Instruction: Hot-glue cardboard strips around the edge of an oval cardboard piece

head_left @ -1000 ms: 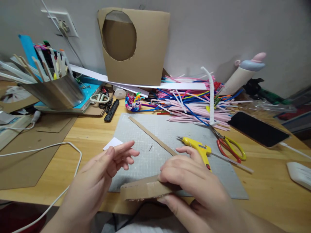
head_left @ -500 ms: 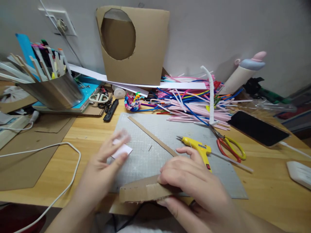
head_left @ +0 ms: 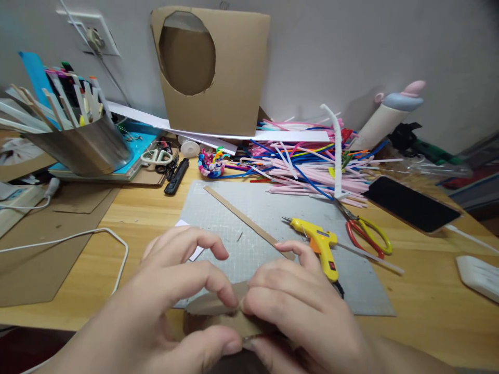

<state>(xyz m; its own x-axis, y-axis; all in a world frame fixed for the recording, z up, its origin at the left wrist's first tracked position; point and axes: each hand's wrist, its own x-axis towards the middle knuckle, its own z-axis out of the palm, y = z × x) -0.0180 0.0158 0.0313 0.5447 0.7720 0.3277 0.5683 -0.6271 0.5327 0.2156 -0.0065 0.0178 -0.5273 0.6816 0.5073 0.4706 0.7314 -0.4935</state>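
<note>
Head cam: it's a wooden desk [head_left: 136, 213] shoved up against a grey wall [head_left: 331, 52], and it's pretty packed. A cardboard box [head_left: 237, 72] with a round hole leans at the back, next to a heap of pipe cleaners [head_left: 319, 179], with a metal pen holder [head_left: 89, 148] over left and a phone [head_left: 411, 205] over right.

The grey cutting mat [head_left: 257, 202] runs toward the desk's near edge. A thin cardboard strip [head_left: 244, 218] lies slanted across it, and the yellow glue gun [head_left: 327, 254] sits just beyond the right hand [head_left: 300, 306]. Mat surface shows either side of the strip, and wood shows left of the mat. Scissors [head_left: 349, 228] lie partly over its right side.

The folded cardboard piece [head_left: 222, 321] is held up at the near edge: plain brown, mostly covered by fingers. Right thumb and fingers pinch it. The left hand [head_left: 167, 293] has index and thumb parted around its upper and lower edges; can't tell if they're squeezing.
</note>
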